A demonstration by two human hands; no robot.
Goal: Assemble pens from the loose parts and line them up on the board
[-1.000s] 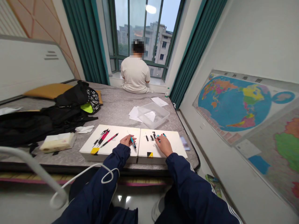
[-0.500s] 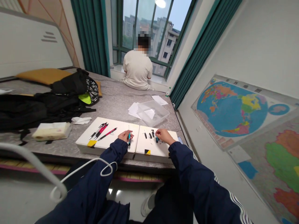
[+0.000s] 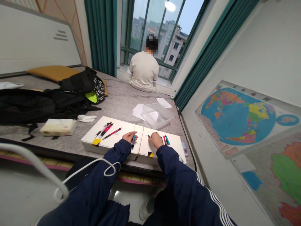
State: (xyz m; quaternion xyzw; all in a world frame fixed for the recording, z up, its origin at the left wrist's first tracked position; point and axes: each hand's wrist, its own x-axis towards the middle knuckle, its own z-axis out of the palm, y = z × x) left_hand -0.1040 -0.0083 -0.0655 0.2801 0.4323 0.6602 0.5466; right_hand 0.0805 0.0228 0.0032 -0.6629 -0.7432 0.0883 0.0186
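Observation:
My left hand [image 3: 129,137] is closed on a teal and black pen barrel [image 3: 133,142], with a thin refill sticking up from its top end, over the left white box. My right hand [image 3: 155,140] is bent down with fingers together on the right white box [image 3: 174,151]. A small dark pen part [image 3: 149,136] shows at its fingertips; whether the fingers grip it is hidden. Just right of that hand lie red, black and teal pen pieces [image 3: 166,140]. Several whole pens [image 3: 106,130], red, black and silver, rest on the left white box [image 3: 124,126].
Behind the boxes stand a clear plastic bin [image 3: 158,115] and white paper sheets [image 3: 138,110]. A tissue pack [image 3: 58,127] and black backpack [image 3: 51,100] lie left. A person [image 3: 144,70] sits facing the window. A white cable [image 3: 91,161] loops over my left sleeve.
My right hand has moved left across the right box, uncovering the red and teal pieces. My left hand keeps the teal barrel. The view has shifted slightly.

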